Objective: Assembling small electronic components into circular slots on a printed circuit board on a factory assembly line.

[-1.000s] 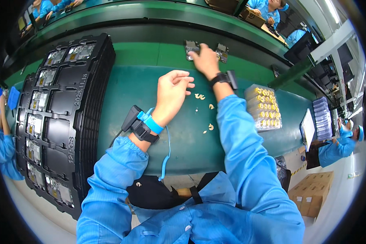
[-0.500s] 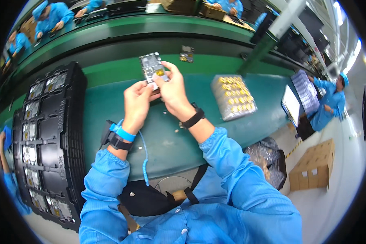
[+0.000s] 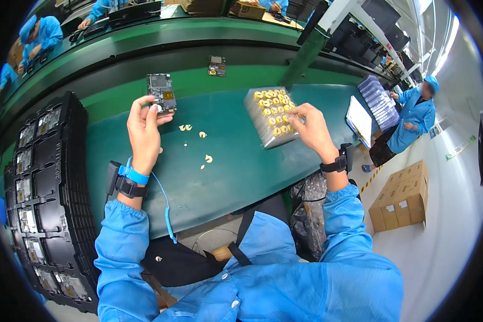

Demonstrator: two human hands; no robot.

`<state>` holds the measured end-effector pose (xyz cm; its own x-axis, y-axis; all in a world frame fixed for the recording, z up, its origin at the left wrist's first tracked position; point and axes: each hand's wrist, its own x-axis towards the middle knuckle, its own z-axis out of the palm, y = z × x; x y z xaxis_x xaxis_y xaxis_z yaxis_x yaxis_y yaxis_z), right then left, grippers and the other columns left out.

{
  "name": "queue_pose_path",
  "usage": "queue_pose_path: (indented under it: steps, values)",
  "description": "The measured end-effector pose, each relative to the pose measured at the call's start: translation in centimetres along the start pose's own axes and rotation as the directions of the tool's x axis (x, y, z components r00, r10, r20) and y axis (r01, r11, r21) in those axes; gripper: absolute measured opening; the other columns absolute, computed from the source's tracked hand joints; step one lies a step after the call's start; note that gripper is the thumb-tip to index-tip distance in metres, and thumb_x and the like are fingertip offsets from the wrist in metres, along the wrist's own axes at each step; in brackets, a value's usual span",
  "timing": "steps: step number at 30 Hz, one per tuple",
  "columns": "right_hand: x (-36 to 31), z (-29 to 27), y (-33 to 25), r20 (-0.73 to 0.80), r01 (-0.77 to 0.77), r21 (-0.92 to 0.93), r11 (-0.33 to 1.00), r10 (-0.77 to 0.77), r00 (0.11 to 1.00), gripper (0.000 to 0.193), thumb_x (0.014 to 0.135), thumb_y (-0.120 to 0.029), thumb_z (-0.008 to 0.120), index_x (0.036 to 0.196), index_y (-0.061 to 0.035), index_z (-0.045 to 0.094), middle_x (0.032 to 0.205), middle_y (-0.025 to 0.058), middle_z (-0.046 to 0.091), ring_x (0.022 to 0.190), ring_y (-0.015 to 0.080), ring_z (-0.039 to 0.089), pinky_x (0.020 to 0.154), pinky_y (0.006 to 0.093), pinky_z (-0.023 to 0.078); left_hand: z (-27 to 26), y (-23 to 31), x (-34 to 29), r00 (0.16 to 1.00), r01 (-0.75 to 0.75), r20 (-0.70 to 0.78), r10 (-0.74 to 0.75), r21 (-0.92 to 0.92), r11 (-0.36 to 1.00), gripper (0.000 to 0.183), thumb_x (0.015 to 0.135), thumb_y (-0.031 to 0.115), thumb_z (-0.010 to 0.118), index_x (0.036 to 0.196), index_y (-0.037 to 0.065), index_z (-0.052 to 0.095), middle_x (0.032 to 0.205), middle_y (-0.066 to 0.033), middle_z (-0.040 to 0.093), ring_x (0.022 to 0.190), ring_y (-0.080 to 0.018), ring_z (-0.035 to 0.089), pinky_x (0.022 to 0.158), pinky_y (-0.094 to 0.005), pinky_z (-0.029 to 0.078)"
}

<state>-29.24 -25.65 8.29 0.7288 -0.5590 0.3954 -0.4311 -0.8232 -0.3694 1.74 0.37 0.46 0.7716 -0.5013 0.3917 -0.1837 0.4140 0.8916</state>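
My left hand [image 3: 144, 131] grips a circuit board [image 3: 160, 85] by its lower end, thumb across its face. The board is dark with metal shields and a yellow patch, and stands out over the bench's far part. My right hand [image 3: 315, 129] is at the right side of a clear plastic tray stack [image 3: 261, 125] whose pockets hold several round yellow-and-white pieces [image 3: 273, 111]. Its thumb and forefinger come together over the pockets; anything between them is too small to make out. Small cream C-shaped bits [image 3: 208, 159] lie loose on the green bench mat [image 3: 225, 182].
Stacked black trays [image 3: 51, 188] with boards in their pockets stand at the left. Another board [image 3: 217, 66] lies on the far ledge. A clipboard [image 3: 359, 121] and clear trays [image 3: 378, 102] are at the right, by a co-worker [image 3: 416, 115]. A blue coiled cord [image 3: 168, 214] hangs from my left wrist.
My right hand has let go of the board and moved right to the tray of yellow pieces. The left hand keeps the board. The view has shifted, and loose bits on the mat now show.
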Motion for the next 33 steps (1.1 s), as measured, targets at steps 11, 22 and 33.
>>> queue_pose_path:
  steps: [11, 22, 33]
  values:
    - [0.4, 0.6, 0.4, 0.088, 0.102, 0.009, 0.995, -0.103, 0.991, 0.011, 0.088, -0.007, 0.072, 0.095, 0.0021, 0.074, 0.093, 0.0188, 0.070, 0.090, 0.0374, 0.067, 0.080, 0.0445, 0.054, 0.6, 0.4, -1.0, 0.986, -0.143, 0.121, 0.117, 0.231, 0.962, 0.017, 0.107, 0.009, 0.057, 0.111, -0.006, 0.064, 0.104, -0.0102, 0.071, 0.094, -0.0160, 0.071, 0.085, -0.0315, 0.060]
    - [0.8, 1.5, -0.9, -0.160, 0.217, -0.002, 0.976, -0.215, 0.963, 0.019, 0.092, -0.002, 0.068, 0.110, 0.0020, 0.071, 0.095, 0.0183, 0.073, 0.081, 0.0308, 0.072, 0.074, 0.0370, 0.057, 0.8, 1.1, -1.4, 0.988, -0.066, 0.139, 0.067, -0.013, 0.998, 0.015, 0.104, 0.005, 0.057, 0.111, -0.006, 0.065, 0.106, -0.0106, 0.069, 0.095, -0.0167, 0.070, 0.085, -0.0345, 0.062]
    - [8.2, 9.6, -16.7, 0.061, 0.553, 0.549, 0.627, -0.690, 0.722, 0.017, 0.095, -0.004, 0.063, 0.110, 0.0000, 0.070, 0.094, 0.0166, 0.070, 0.087, 0.0348, 0.067, 0.077, 0.0411, 0.053, 0.6, 1.2, -1.4, 0.959, -0.061, 0.279, 0.052, 0.023, 0.998, 0.021, 0.103, 0.013, 0.062, 0.099, -0.006, 0.072, 0.086, -0.0072, 0.074, 0.073, -0.0112, 0.069, 0.067, -0.0252, 0.057]
